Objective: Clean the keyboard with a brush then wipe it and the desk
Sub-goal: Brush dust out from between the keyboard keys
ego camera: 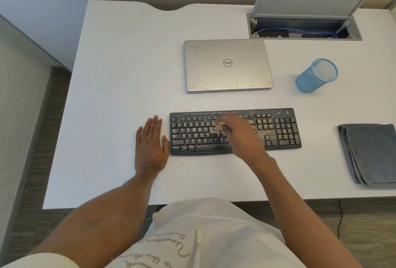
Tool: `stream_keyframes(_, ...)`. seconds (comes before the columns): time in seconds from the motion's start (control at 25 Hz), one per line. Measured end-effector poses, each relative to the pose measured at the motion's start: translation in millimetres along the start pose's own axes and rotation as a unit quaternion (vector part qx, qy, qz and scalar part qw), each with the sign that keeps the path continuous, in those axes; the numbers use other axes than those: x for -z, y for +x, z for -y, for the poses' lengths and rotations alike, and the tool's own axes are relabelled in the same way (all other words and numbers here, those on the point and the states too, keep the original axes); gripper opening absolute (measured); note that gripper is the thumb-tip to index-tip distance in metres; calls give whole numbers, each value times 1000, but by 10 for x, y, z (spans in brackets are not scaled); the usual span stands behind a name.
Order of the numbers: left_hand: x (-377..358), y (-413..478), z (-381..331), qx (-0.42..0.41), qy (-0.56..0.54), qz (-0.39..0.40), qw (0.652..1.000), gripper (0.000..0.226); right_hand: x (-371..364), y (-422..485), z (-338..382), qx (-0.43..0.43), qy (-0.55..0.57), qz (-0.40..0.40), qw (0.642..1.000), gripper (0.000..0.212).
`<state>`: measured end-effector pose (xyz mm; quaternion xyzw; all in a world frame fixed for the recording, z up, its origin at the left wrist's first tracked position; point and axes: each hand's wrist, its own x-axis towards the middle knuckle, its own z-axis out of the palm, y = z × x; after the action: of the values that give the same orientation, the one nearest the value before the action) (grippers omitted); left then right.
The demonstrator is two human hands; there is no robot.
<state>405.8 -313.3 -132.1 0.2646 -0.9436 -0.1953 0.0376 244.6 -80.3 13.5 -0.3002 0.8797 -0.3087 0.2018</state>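
A black keyboard [278,130] lies on the white desk [120,79], with pale crumbs scattered over its right half. My right hand [237,134] hovers over the middle keys and pinches a small brush [216,130], whose blurred bristles touch the letter keys. My left hand [150,145] lies flat on the desk, fingers straight, its thumb against the keyboard's left edge. A folded grey cloth [370,154] sits at the desk's right edge.
A closed silver laptop [227,65] lies behind the keyboard. A blue mesh pen cup [315,75] stands to its right. An open cable hatch [304,25] with blue wires sits at the back right. The desk's front edge is close to my body.
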Motion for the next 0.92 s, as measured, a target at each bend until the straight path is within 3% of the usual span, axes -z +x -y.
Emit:
stream_keyframes(0.28,8,6,-7,2,6,8,1000,64,243,-31,-246,-124,-58,-34,990,32)
stream_keyframes(0.36,14,8,-5,3,4,9,1000,64,274,-24,-246,-106,-106,-59,987,34)
stream_keyframes(0.44,14,12,-7,2,-1,12,1000,64,280,2,-161,-84,-66,-73,992,27)
stream_keyframes(0.56,9,16,-3,-1,4,20,1000,63,234,60,10,-101,67,-22,992,20)
stream_keyframes(0.64,4,14,6,-3,6,20,1000,63,183,97,38,-105,76,19,991,21)
stream_keyframes(0.8,-8,15,12,-3,1,16,1000,63,201,91,-21,-117,54,25,991,21)
stream_keyframes(0.92,-8,17,8,-4,-5,11,1000,64,341,32,-118,-136,-36,2,990,25)
